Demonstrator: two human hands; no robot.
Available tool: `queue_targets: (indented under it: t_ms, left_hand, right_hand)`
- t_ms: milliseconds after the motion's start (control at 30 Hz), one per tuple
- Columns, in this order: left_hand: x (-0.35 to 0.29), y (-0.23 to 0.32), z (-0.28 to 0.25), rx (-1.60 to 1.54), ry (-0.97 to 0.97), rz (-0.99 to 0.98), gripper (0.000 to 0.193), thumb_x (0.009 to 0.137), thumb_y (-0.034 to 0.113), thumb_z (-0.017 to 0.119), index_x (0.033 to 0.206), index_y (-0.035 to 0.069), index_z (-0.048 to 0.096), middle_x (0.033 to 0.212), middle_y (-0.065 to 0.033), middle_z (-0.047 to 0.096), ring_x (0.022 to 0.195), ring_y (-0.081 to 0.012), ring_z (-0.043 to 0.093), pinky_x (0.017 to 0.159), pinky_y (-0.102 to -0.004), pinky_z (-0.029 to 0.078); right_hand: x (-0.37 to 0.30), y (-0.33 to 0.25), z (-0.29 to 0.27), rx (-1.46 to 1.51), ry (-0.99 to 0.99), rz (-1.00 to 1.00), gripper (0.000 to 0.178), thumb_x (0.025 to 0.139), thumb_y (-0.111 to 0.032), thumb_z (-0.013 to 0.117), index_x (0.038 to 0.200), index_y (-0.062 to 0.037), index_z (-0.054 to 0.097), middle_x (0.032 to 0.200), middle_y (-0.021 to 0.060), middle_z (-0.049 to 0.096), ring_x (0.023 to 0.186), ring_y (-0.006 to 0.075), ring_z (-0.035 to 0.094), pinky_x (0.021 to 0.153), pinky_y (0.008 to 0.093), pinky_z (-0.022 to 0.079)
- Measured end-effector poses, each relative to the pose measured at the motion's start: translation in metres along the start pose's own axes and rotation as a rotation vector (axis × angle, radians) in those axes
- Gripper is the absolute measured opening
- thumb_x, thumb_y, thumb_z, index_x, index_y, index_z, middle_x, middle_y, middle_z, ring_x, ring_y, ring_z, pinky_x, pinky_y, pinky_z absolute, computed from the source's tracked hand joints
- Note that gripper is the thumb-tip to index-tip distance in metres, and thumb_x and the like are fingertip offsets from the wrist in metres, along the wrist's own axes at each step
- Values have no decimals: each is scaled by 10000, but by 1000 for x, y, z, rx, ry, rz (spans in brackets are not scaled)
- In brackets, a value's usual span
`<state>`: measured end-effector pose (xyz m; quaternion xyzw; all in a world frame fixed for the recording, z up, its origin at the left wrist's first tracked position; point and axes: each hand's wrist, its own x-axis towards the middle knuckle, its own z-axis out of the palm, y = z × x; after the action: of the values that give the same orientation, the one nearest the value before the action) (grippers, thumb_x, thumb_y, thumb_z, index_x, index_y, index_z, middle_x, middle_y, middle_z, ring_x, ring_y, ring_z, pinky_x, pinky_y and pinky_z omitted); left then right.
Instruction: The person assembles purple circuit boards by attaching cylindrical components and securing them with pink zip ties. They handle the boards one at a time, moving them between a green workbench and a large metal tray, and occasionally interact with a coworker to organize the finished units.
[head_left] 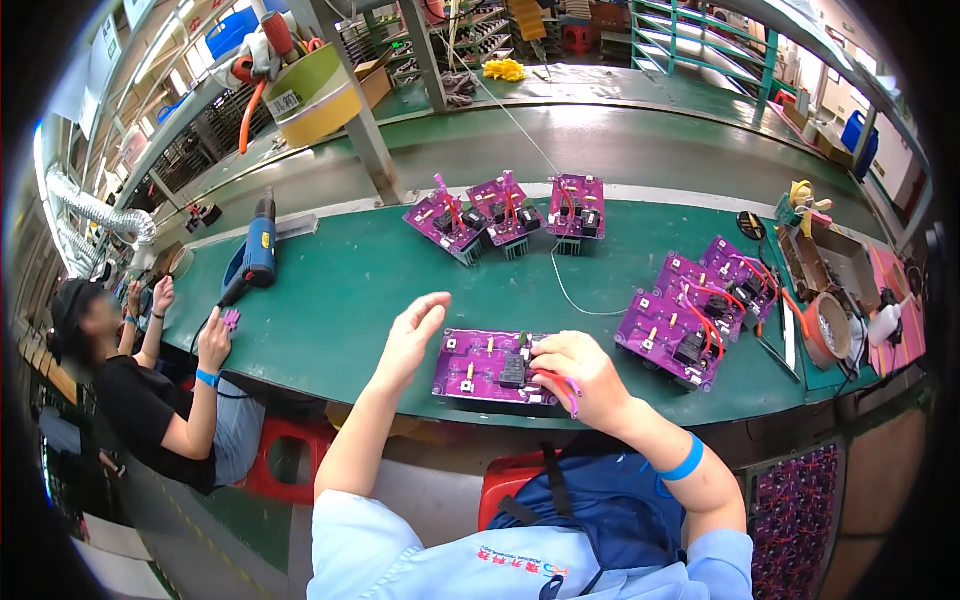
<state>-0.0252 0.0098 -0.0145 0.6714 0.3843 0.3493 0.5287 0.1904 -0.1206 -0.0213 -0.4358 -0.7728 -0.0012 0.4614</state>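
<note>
A purple circuit board [452, 378] with a black relay block [513, 372] lies flat at the near edge of the green bench. My right hand [585, 378] is closed at its right end, fingertips down by a small green part. Red wires [562, 388] come out from beneath that hand; its fingers hide where they meet the board. Beside the board's left edge, my left hand [412, 340] is raised with its fingers stretched out, holding nothing.
Several similar boards stand at the back [577, 205] and right [672, 315] of the green bench [340, 290]. A blue heat gun [262, 250] lies at the left. Tools and an orange-rimmed tub [826, 330] sit far right. A co-worker [170, 400] is seated at left.
</note>
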Motion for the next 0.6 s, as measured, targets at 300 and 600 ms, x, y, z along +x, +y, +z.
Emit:
queue_targets:
  t_ms: [300, 600]
  left_hand:
    - [-15, 35, 58, 901, -450, 663, 937, 551, 474, 745, 1258, 4, 348, 1206, -177, 447, 1135, -308, 421, 954, -436, 293]
    - [-12, 31, 65, 880, -481, 644, 940, 547, 456, 753, 1250, -8, 337, 1155, -173, 471, 1071, -284, 465, 891, -405, 337]
  right_hand:
    - [-4, -6, -8, -9, -18, 104, 171, 664, -12, 648, 826, -31, 599, 778, 95, 581, 757, 269, 558, 656, 336, 451]
    - [6, -2, -15, 24, 189, 207, 131, 754, -132, 615, 710, -23, 557, 648, 98, 538, 622, 278, 512, 570, 358, 404]
